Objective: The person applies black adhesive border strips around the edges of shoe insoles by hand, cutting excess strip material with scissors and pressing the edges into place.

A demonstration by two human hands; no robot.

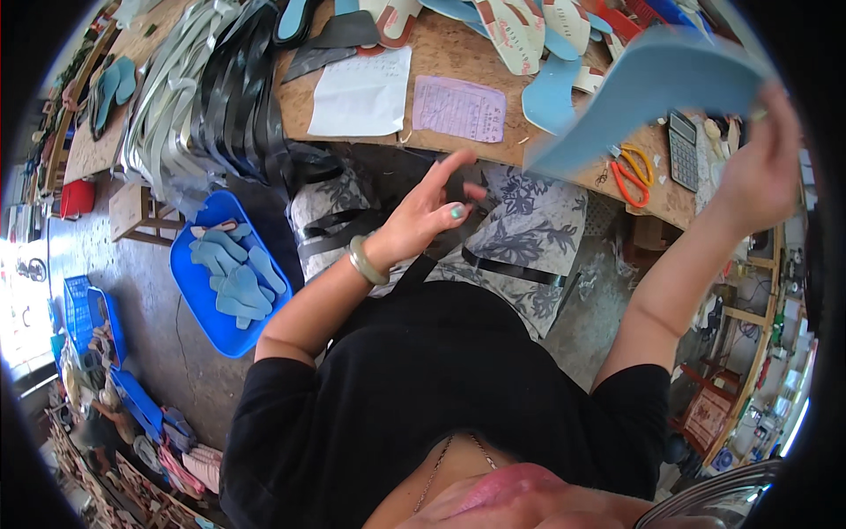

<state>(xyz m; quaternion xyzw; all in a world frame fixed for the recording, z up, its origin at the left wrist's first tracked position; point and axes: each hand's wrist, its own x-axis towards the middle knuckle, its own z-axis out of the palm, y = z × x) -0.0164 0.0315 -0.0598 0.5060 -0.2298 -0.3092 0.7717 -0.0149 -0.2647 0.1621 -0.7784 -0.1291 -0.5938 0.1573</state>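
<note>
My right hand (765,181) is raised at the upper right, its fingers pinching the edge of a light blue insole (648,97). The insole is close to the camera, slightly smeared, and covers part of the table. My left hand (421,216) hovers over my lap in front of the table edge, fingers apart. Behind it hangs a dark strap (414,275); whether the hand touches it I cannot tell. Another black strap (514,268) lies across the patterned cloth (538,212) on my lap.
On the wooden table (300,110) lie white paper (361,93), a pink note (460,108), more insoles (548,95), orange-handled scissors (631,176) and a calculator (682,152). Strap bundles (233,97) drape over its left end. A blue tub (198,295) holding blue insoles stands on the floor.
</note>
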